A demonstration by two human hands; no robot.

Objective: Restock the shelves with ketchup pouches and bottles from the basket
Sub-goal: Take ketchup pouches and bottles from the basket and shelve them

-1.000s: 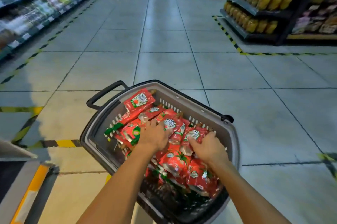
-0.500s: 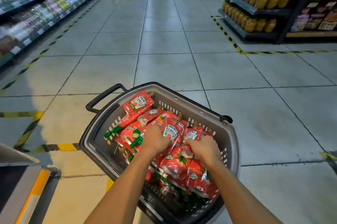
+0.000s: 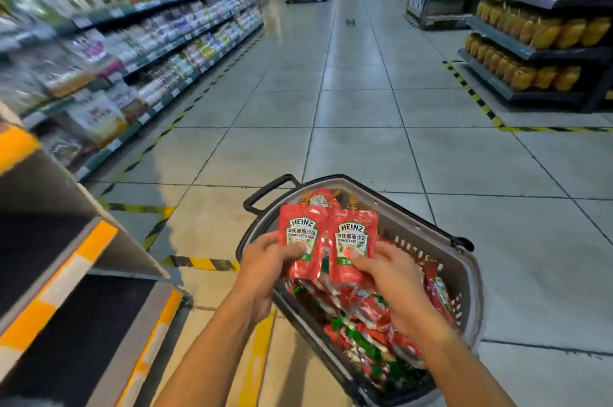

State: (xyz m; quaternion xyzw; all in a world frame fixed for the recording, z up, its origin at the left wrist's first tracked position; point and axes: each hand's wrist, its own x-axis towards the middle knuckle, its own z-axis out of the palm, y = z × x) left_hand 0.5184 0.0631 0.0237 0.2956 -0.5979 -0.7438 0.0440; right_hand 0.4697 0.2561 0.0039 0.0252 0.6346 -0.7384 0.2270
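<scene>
At the near left, dark shelves with orange-and-white edge strips (image 3: 83,260) are seen close by, apparently bare where visible. Just right of them, the left hand (image 3: 265,267) is closed on a Heinz ketchup pouch (image 3: 300,240), thumb pressed on its label, fingers curled behind. Beside it, a second ketchup pouch (image 3: 353,244) is pinched the same way by the right hand (image 3: 391,277). Half a second ago both hands were buried among the pouches; now both pouches have been lifted upright above the grey basket (image 3: 471,290), caps up, with a third spout showing behind them. From this it is judged that the picking step is done and placement on a shelf comes next. Many red pouches are left in the basket; no bottles can be made out. The basket is set on a pale tiled floor (image 3: 365,141) marked with yellow-black tape. Stocked shelving runs along the left, blurred, and yellow packs (image 3: 537,31) fill racks at the right.
</scene>
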